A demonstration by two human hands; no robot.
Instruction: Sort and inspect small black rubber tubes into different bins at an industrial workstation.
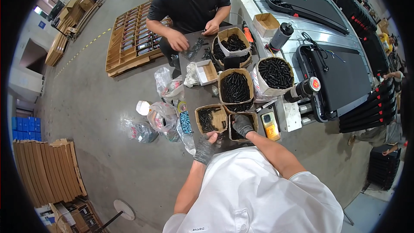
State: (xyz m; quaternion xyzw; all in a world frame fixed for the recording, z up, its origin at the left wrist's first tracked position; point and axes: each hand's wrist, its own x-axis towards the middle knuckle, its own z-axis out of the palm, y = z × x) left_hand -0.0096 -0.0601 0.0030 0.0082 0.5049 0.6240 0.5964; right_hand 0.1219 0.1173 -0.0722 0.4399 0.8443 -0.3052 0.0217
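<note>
1. Near the left edge of the table [200, 97], blue fasteners [185, 125] sit beside your left hand [205, 149].
2. That gloved hand is at the near edge, fingers curled; I cannot tell whether they grip anything.
3. Just beyond it, loose black parts [208, 119] lie in the left carton [219, 119].
4. Your right hand [242, 126] is down inside the right carton [255, 125], fingertips hidden; whether they are apart or clamped, I cannot tell. You appear to be picking from it; the next move seems to call for a sure pinch and a lift clear of the walls.
5. Toward the right edge lies a phone [271, 128].
</note>
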